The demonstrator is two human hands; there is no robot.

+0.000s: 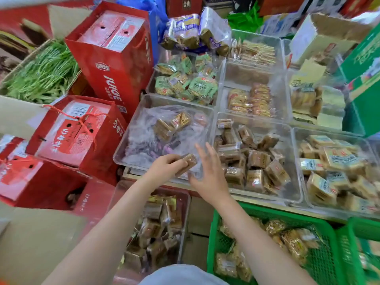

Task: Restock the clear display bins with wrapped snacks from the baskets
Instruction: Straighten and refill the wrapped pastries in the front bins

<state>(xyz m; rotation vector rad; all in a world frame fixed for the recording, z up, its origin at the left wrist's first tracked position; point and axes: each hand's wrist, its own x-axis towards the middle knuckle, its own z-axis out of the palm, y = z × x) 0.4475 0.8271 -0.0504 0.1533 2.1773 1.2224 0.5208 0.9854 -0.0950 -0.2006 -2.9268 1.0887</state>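
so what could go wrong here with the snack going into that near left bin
1. The left hand holds the brown wrapped snack right over the clear bin's near rim, so it might drop short toward the red basket below.
2. The loose plastic liner could snag the right hand.

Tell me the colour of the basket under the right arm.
Green: the basket is green plastic mesh, holding wrapped snacks. The head view shows it best.
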